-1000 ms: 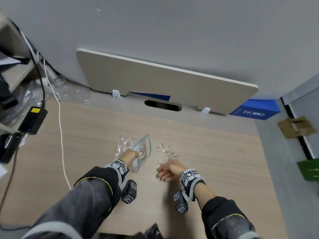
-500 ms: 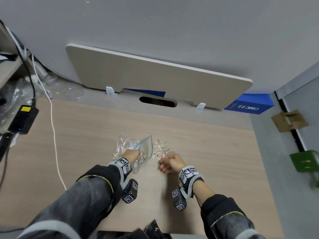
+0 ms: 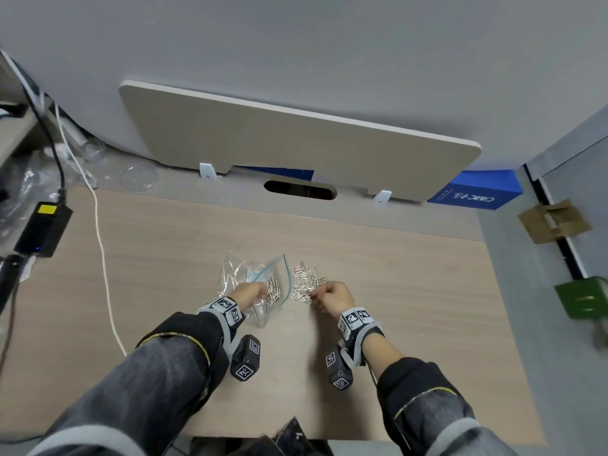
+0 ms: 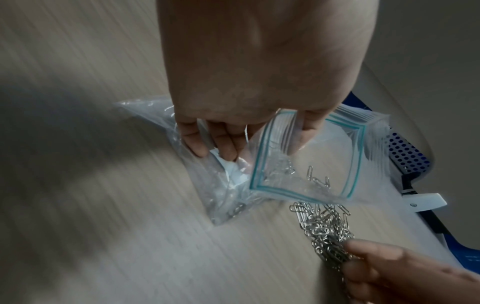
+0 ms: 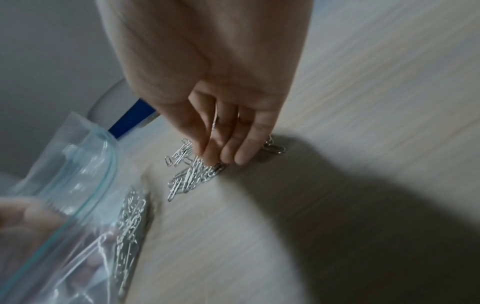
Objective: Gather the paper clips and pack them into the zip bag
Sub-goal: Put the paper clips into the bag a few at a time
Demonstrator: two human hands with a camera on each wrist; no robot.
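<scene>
The wooden desk is carrying everything. On it the clear zip bag is lying with its teal-edged mouth held open toward the loose pile; the left hand is gripping its rim, fingers curled into the plastic, some clips already inside. Just beside the mouth, the right hand is pinching paper clips from the pile, fingertips touching them.

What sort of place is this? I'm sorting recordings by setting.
Probably an office desk: a wood-grain desktop with a cable slot, a beige privacy panel, and a power adapter with cables.
</scene>
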